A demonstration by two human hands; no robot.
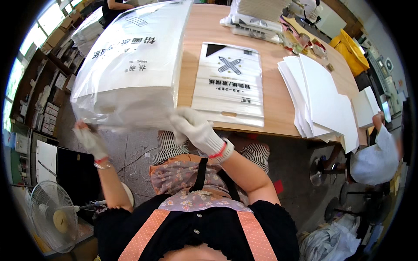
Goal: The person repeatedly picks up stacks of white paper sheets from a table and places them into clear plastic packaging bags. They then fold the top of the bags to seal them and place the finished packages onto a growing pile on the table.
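A large clear plastic bag point(115, 112) wraps a thick stack of white paper packs point(130, 74) on the left part of the table, its loose end toward me. White knitted work gloves cover both my hands. My left hand point(92, 141), a little blurred, is closed at the near left corner of the bag, pinching its edge. At the near right corner my right hand point(193, 127) is closed round the film, fingers curled. To the right of the stack lies a flat printed plastic sleeve point(228, 85) with crossed pencils on it, apart from both hands.
Fanned white paper sheets point(315, 93) overhang the right edge of the wooden table point(189, 56). More packs point(257, 26) are piled at the back. A yellow bin point(350, 52) stands beyond. A co-worker point(376, 152) sits at right; a fan point(54, 216) stands lower left.
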